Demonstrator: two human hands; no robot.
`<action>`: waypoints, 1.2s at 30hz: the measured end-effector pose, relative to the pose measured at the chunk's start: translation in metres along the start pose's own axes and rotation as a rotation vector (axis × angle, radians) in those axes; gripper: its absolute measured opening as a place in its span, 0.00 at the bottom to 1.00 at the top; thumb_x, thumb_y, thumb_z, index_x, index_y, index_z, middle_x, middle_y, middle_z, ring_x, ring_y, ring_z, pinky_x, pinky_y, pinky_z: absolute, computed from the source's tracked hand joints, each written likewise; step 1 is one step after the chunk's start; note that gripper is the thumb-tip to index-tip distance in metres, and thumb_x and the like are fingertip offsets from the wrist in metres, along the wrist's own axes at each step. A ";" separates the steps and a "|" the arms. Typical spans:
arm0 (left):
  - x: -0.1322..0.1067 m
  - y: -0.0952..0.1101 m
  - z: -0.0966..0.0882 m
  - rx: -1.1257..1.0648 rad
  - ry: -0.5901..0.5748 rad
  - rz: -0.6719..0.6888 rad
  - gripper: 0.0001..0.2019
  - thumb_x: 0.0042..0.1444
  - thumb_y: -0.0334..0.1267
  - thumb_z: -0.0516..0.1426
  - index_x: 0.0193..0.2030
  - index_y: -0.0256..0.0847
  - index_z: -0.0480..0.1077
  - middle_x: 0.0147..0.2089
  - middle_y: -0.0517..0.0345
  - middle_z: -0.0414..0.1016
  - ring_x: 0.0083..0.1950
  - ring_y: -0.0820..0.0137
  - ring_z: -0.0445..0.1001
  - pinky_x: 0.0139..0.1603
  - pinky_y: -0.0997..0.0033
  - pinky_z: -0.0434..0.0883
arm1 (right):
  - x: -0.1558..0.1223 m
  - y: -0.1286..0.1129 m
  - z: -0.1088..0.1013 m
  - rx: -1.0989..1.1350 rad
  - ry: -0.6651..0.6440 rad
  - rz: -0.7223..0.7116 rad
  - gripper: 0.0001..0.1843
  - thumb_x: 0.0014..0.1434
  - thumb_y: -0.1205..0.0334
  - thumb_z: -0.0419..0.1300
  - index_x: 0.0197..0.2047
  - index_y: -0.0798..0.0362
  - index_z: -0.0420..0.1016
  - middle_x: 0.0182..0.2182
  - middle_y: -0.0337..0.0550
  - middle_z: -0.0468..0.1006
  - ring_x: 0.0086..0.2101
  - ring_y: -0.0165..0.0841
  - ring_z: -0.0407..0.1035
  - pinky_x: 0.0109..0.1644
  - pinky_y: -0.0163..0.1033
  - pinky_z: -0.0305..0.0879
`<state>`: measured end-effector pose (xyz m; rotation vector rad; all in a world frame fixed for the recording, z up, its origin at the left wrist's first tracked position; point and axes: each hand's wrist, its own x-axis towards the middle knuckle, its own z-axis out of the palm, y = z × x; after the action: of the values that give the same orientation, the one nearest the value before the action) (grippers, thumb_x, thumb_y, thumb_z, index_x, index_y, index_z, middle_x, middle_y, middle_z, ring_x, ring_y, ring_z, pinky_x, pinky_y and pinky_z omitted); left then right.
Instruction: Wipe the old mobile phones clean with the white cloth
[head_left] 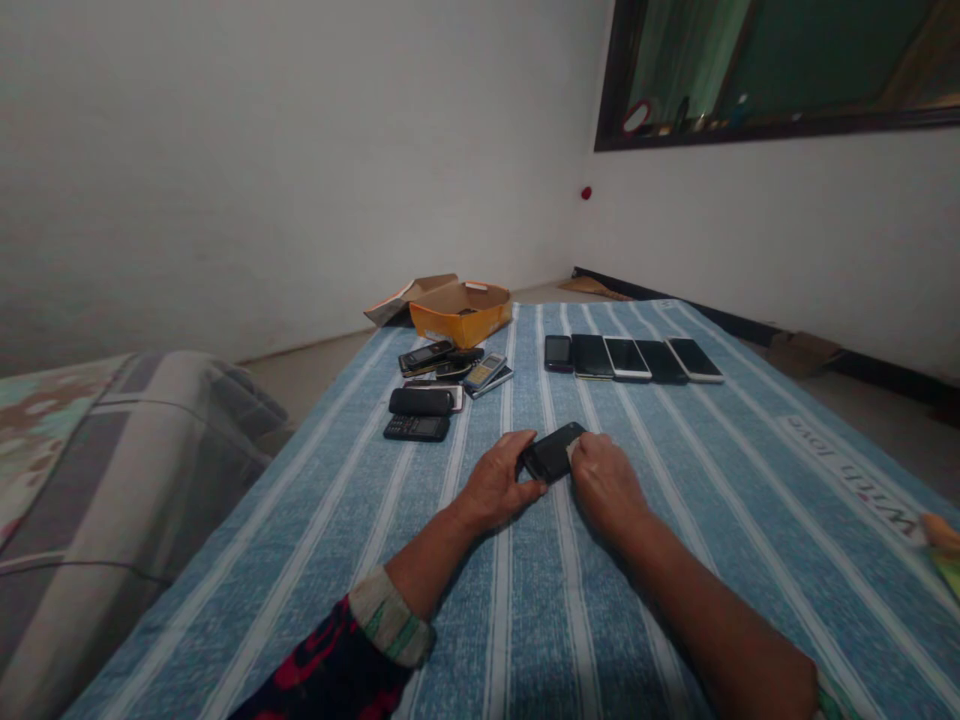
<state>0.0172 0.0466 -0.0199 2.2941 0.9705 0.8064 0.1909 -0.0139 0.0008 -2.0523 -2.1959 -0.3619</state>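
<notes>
A small black phone [553,452] lies tilted on the blue striped sheet [675,560], held from both sides. My left hand [499,485] pinches its near-left end between thumb and fingers. My right hand [606,483] is closed on its right edge, with something pale showing under the fingers. Beyond them, a row of several smartphones [634,358] lies side by side. To the left sits a loose pile of old keypad phones [442,382].
An open orange cardboard box [459,312] stands at the sheet's far end near the wall. A folded grey blanket [112,470] lies at the left. A dark-framed window [772,70] is on the right wall. Bare floor runs along the right side.
</notes>
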 end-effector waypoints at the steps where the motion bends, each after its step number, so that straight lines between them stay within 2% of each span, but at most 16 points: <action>1: 0.000 0.001 0.000 0.004 -0.001 -0.002 0.33 0.45 0.35 0.65 0.60 0.37 0.64 0.53 0.47 0.71 0.54 0.57 0.72 0.56 0.55 0.69 | 0.001 0.004 0.000 -0.010 -0.009 0.033 0.11 0.62 0.76 0.52 0.38 0.60 0.76 0.36 0.52 0.73 0.39 0.40 0.65 0.38 0.42 0.58; 4: 0.001 0.002 0.000 0.006 0.001 -0.009 0.34 0.44 0.34 0.65 0.60 0.38 0.64 0.53 0.47 0.71 0.54 0.57 0.72 0.57 0.54 0.69 | 0.001 0.003 0.000 -0.029 -0.013 0.049 0.11 0.62 0.76 0.52 0.38 0.60 0.75 0.36 0.52 0.73 0.38 0.40 0.65 0.38 0.43 0.58; 9: 0.001 0.001 0.001 -0.014 0.001 -0.012 0.34 0.44 0.35 0.66 0.60 0.40 0.63 0.54 0.47 0.71 0.55 0.57 0.71 0.57 0.54 0.69 | -0.002 -0.015 0.000 0.020 0.041 -0.121 0.11 0.61 0.76 0.53 0.36 0.58 0.75 0.36 0.52 0.73 0.39 0.41 0.65 0.37 0.43 0.58; 12: 0.000 0.002 0.001 -0.008 0.007 -0.006 0.35 0.43 0.35 0.67 0.60 0.40 0.64 0.53 0.48 0.71 0.54 0.57 0.72 0.57 0.54 0.69 | 0.002 -0.008 -0.001 0.017 0.012 -0.057 0.12 0.62 0.76 0.52 0.36 0.58 0.75 0.36 0.52 0.73 0.39 0.41 0.65 0.37 0.42 0.59; 15: 0.001 0.005 0.002 0.001 0.018 -0.014 0.34 0.44 0.40 0.68 0.59 0.40 0.65 0.52 0.49 0.72 0.53 0.56 0.72 0.56 0.54 0.70 | 0.003 -0.003 -0.002 0.015 -0.014 -0.003 0.11 0.62 0.76 0.52 0.37 0.59 0.75 0.36 0.52 0.73 0.38 0.40 0.65 0.38 0.42 0.59; 17: 0.002 0.007 0.004 0.010 0.036 -0.040 0.34 0.45 0.42 0.68 0.59 0.38 0.65 0.52 0.47 0.72 0.53 0.56 0.73 0.56 0.55 0.70 | 0.001 -0.008 -0.002 0.037 -0.015 -0.057 0.10 0.62 0.75 0.52 0.38 0.59 0.75 0.36 0.52 0.73 0.39 0.40 0.65 0.38 0.42 0.59; 21: 0.003 0.011 0.009 0.036 0.077 -0.086 0.32 0.46 0.38 0.66 0.59 0.36 0.65 0.52 0.46 0.72 0.53 0.56 0.73 0.55 0.55 0.71 | 0.001 -0.016 -0.002 0.062 -0.010 -0.136 0.11 0.63 0.74 0.52 0.38 0.59 0.76 0.38 0.52 0.73 0.40 0.40 0.65 0.38 0.42 0.59; 26: 0.004 0.010 0.013 0.032 0.101 -0.096 0.35 0.44 0.35 0.66 0.61 0.38 0.63 0.53 0.46 0.72 0.54 0.55 0.72 0.56 0.53 0.70 | 0.011 0.003 0.000 0.017 -0.018 -0.002 0.11 0.62 0.76 0.52 0.39 0.60 0.75 0.38 0.52 0.74 0.40 0.39 0.66 0.39 0.41 0.58; 28: 0.005 0.009 0.013 0.000 0.115 -0.094 0.37 0.42 0.35 0.67 0.62 0.40 0.62 0.53 0.48 0.72 0.54 0.55 0.73 0.56 0.52 0.70 | 0.012 0.004 0.000 0.011 -0.010 0.004 0.10 0.62 0.75 0.52 0.39 0.60 0.75 0.37 0.52 0.73 0.39 0.39 0.66 0.39 0.41 0.58; 31: 0.005 0.006 0.012 -0.074 0.115 -0.108 0.41 0.40 0.33 0.67 0.64 0.40 0.60 0.53 0.49 0.72 0.54 0.57 0.73 0.57 0.53 0.70 | 0.010 -0.010 0.000 0.035 0.010 -0.119 0.10 0.63 0.74 0.53 0.38 0.59 0.75 0.37 0.52 0.73 0.39 0.40 0.65 0.38 0.42 0.58; 33: 0.005 0.006 0.012 -0.125 0.100 -0.096 0.42 0.41 0.31 0.66 0.65 0.39 0.58 0.53 0.49 0.72 0.53 0.58 0.74 0.58 0.54 0.70 | 0.009 -0.022 0.001 0.061 0.030 -0.219 0.11 0.63 0.74 0.52 0.42 0.60 0.75 0.38 0.51 0.74 0.40 0.39 0.65 0.38 0.42 0.58; 36: 0.004 0.007 0.010 -0.168 0.087 -0.073 0.43 0.41 0.28 0.64 0.66 0.40 0.56 0.54 0.50 0.72 0.54 0.60 0.74 0.59 0.56 0.69 | 0.013 -0.028 0.002 0.084 0.056 -0.269 0.12 0.64 0.74 0.52 0.46 0.60 0.75 0.39 0.50 0.74 0.41 0.38 0.65 0.40 0.41 0.58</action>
<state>0.0299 0.0428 -0.0211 2.0841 0.9797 0.9265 0.1621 -0.0028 -0.0007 -1.6867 -2.4122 -0.3408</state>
